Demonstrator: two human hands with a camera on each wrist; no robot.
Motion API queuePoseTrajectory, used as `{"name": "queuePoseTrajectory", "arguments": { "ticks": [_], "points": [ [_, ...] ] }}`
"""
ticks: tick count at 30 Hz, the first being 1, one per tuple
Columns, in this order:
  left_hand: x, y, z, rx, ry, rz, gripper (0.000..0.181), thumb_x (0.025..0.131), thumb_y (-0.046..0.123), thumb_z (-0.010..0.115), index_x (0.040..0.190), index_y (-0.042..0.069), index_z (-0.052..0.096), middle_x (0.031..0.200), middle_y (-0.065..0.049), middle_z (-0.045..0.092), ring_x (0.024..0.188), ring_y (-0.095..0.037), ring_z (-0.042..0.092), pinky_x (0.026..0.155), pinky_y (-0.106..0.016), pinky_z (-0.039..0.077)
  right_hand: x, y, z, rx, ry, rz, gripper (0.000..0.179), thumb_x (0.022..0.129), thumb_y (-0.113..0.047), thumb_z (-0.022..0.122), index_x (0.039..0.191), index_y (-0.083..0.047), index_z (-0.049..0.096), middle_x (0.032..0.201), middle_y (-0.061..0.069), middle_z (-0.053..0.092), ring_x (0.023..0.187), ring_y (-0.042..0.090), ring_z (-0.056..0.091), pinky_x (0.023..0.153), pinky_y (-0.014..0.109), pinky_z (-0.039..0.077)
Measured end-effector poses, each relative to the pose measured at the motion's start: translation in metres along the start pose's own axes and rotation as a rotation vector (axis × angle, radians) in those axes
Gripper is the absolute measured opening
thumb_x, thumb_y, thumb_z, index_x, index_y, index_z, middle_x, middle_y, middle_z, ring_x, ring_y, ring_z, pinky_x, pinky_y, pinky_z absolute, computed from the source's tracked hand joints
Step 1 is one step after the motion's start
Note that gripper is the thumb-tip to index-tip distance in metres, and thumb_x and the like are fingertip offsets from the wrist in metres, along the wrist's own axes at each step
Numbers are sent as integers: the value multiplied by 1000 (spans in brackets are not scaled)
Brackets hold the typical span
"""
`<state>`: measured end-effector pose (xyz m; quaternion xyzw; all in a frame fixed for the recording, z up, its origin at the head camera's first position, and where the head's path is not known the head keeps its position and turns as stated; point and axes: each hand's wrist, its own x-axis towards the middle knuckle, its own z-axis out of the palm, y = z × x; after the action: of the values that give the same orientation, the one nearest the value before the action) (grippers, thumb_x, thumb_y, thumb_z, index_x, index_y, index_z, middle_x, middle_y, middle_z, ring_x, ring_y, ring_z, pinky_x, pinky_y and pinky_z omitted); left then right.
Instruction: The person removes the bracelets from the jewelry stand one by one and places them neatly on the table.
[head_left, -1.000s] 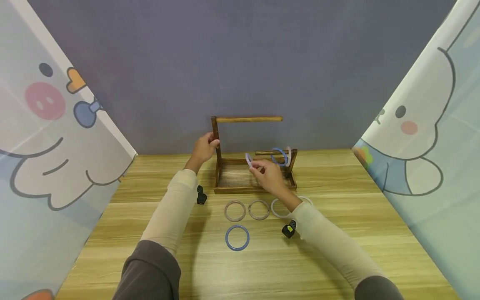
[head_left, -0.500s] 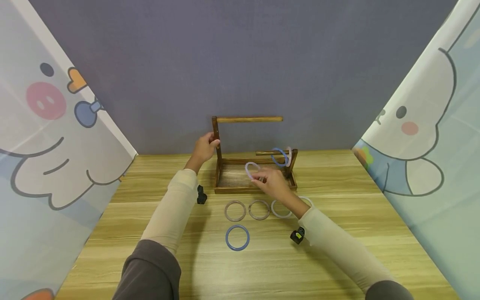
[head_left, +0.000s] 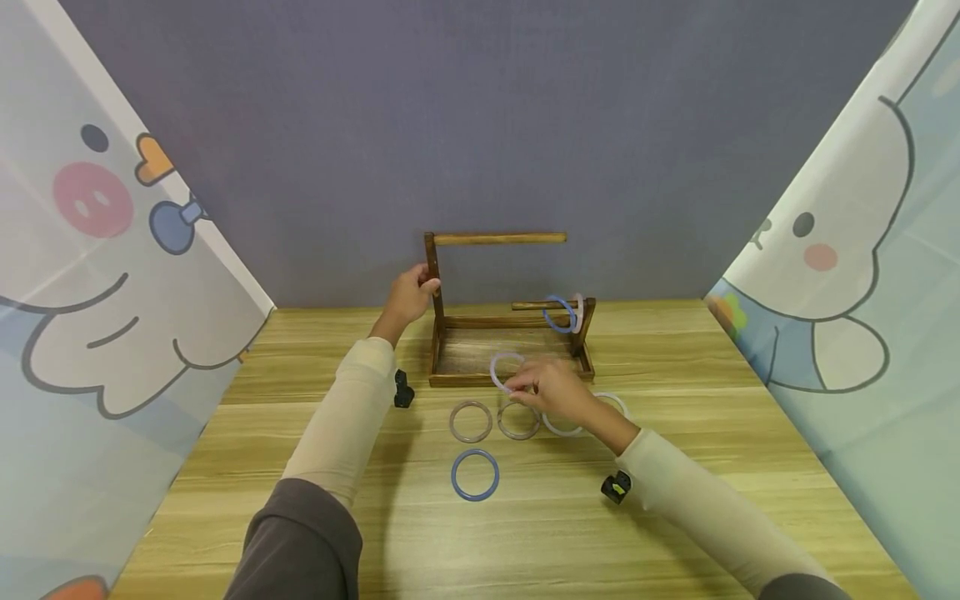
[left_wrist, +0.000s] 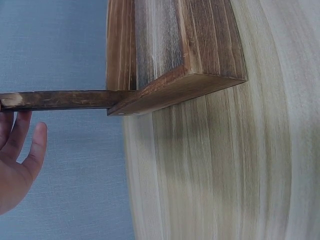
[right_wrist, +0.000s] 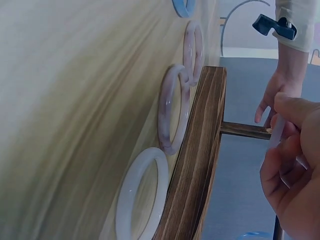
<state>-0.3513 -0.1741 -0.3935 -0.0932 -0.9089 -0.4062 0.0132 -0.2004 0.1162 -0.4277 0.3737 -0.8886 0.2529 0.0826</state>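
My right hand point(head_left: 553, 388) pinches a pale lilac bangle point(head_left: 492, 369) between thumb and fingers, above the front rail of a brown wooden stand point(head_left: 480, 381). In the right wrist view, the fingers hide much of that bangle point(right_wrist: 276, 131). My left hand point(head_left: 408, 296) holds the stand's tall left post, with thumb and fingers on either side in the head view. A blue bangle point(head_left: 573, 318) and a pale pink bangle point(head_left: 580, 312) hang on the stand's short lower bar, near its right post. The long upper bar point(head_left: 498, 239) carries nothing.
On the table before the stand lie two brownish bangles point(head_left: 452, 422), a white bangle point(head_left: 562, 433) and another pale bangle point(head_left: 621, 402), partly behind my right arm. Nearer lies a blue bangle point(head_left: 475, 498). Black wrist devices point(head_left: 617, 487) show beside both arms. A grey backdrop point(head_left: 480, 125) stands behind.
My right hand has moved down and toward the front with the lilac bangle, from over the stand's tray to its front rail. The left hand stays on the post.
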Motion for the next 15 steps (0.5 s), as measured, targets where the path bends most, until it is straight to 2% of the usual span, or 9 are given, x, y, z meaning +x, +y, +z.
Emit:
{"name": "queuePoseTrajectory", "arguments": {
  "ticks": [5, 11, 15],
  "points": [
    [1, -1, 1, -2, 5, 1, 48, 110, 32, 48, 150, 6, 46, 128, -16, 63, 120, -36, 61, 103, -53, 48, -10, -2, 0, 28, -54, -30, 17, 86, -14, 83, 103, -11, 82, 91, -1, 76, 66, 0, 55, 58, 15, 45],
    [0, 0, 1, 12, 9, 9, 47, 110, 32, 47, 149, 6, 47, 125, -16, 64, 117, -36, 62, 102, -53, 49, -25, 4, 3, 42, -72, -73, 17, 86, -15, 82, 103, -11, 82, 89, -3, 73, 64, -4, 50, 57, 15, 45],
    [0, 1, 1, 4, 12, 10, 46, 110, 32, 47, 148, 6, 48, 123, -16, 64, 116, -36, 62, 102, -53, 49, -35, 5, 7, 64, -95, -86, 15, 86, -15, 82, 101, -13, 83, 90, -5, 73, 68, -3, 53, 60, 16, 47]
  ]
}}
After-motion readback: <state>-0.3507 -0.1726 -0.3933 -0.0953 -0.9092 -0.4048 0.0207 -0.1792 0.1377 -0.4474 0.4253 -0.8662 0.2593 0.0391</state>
